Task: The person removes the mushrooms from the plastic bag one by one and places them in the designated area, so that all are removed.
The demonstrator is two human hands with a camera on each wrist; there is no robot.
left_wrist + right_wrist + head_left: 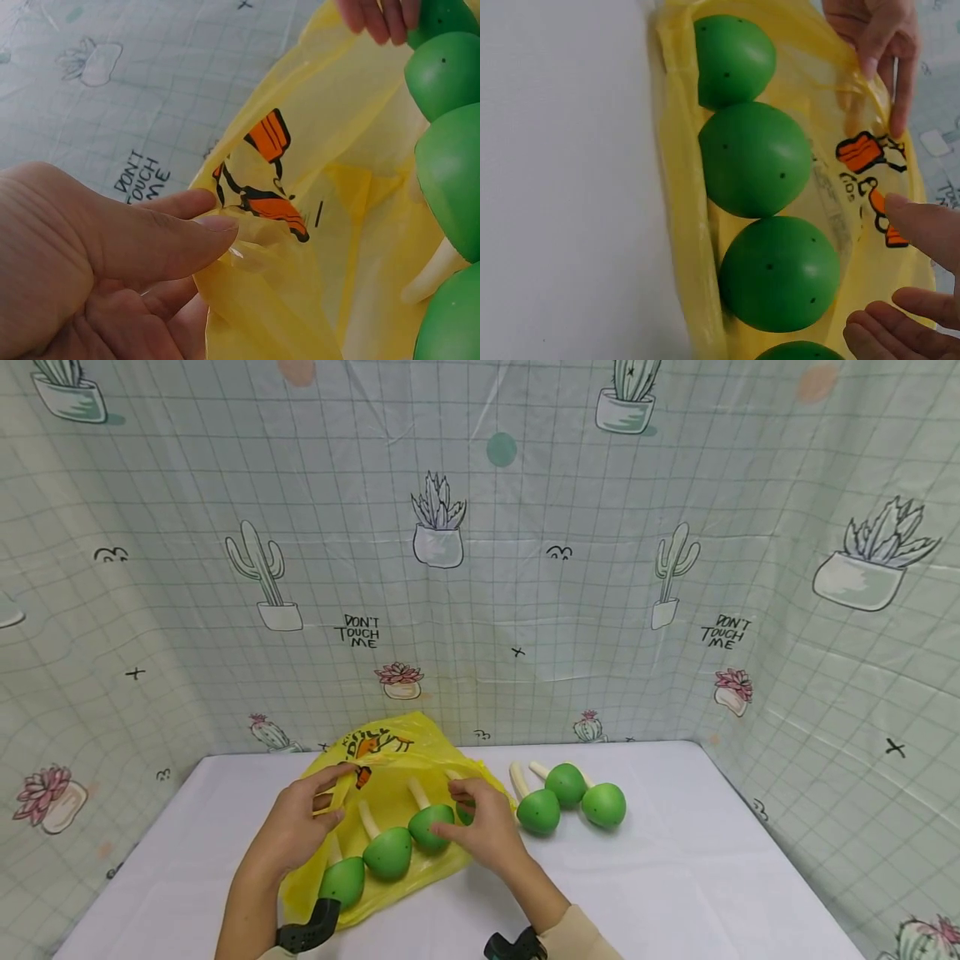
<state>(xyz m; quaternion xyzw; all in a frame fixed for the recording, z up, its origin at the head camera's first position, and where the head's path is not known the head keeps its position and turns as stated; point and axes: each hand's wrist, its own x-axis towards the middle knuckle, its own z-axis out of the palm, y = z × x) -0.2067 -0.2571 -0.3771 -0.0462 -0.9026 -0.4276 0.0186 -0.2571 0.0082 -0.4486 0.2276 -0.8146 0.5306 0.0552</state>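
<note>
- My left hand [296,827] pinches the left edge of the yellow bag [408,739] between thumb and fingers.
- My right hand [486,827] is over the right part of the bag, with its fingers loosely spread; I cannot tell if it touches a cap.
- Four green-capped pieces [387,853] lie in a row in the bag's mouth, their pale stems toward the far side.
- Three other green pieces [538,812] lie close together on the white table [675,877], right of the bag.
</note>
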